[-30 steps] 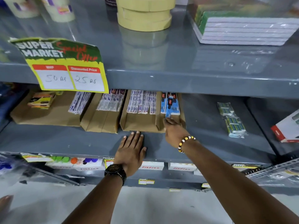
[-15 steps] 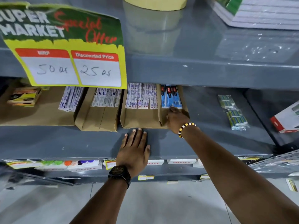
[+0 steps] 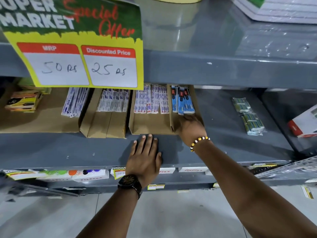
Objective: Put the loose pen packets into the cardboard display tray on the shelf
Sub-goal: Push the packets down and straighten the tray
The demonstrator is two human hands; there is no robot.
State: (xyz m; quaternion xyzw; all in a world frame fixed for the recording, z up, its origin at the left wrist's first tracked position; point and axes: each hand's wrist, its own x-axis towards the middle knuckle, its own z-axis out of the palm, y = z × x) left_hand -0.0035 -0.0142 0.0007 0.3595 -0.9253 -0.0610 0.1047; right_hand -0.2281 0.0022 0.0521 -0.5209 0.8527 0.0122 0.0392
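left hand [image 3: 144,158]: flat, palm down, fingers spread on grey shelf [image 3: 68,148], holding nothing | right hand [image 3: 191,128]: inside narrow right compartment of cardboard display tray [image 3: 151,122], fingertips at blue pen packets [image 3: 182,100], grasp cannot be told | blue pen packets: in that compartment, white packets [image 3: 151,100] in wider compartment beside

I see even, fairly dim indoor light from above; the upper shelf [image 3: 223,71] shadows the space beneath. Soft glare streaks the shelf top at upper right. Wide-angle bending curves the frame's edges, and the lower left corner is smeared with blur.
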